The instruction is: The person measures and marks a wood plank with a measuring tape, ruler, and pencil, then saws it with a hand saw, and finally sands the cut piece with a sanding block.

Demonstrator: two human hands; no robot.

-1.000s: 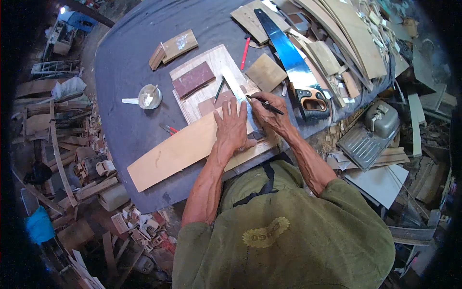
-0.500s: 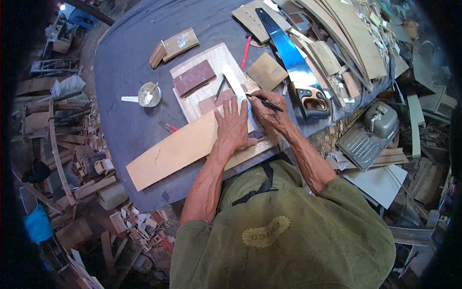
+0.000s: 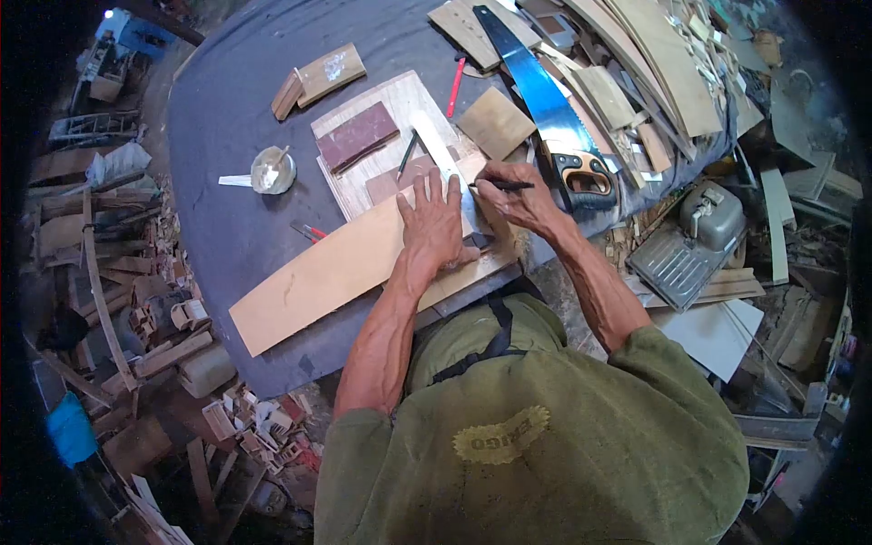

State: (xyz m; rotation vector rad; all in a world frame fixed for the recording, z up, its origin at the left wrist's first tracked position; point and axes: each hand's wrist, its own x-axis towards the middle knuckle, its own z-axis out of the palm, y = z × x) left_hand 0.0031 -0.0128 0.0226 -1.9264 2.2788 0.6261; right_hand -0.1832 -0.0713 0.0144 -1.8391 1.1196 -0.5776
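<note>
My left hand (image 3: 433, 222) lies flat with its fingers spread on a long pale wooden board (image 3: 318, 272), pressing beside a metal square (image 3: 442, 154). The square's bright blade crosses the board, and its dark stock (image 3: 476, 241) sits by my left thumb. In my right hand (image 3: 520, 198) is a slim black pen (image 3: 510, 185), pinched with its tip at the blade's right edge. Beyond my hands a green pencil (image 3: 408, 155) and a dark red block (image 3: 358, 136) rest on a light wooden panel (image 3: 338, 191).
A handsaw (image 3: 536, 82) lies right of my hands, beside a square wood piece (image 3: 496, 122) and a red marker (image 3: 456, 87). Offcuts (image 3: 668, 73) are piled far right. A cup (image 3: 272, 171) and wood blocks (image 3: 331, 75) stand left on the dark-covered table (image 3: 227, 100).
The pen tip has slid a little along the square's edge toward my body, and the pen now lies more level. My left hand stays on the board. The whole view has shifted slightly.
</note>
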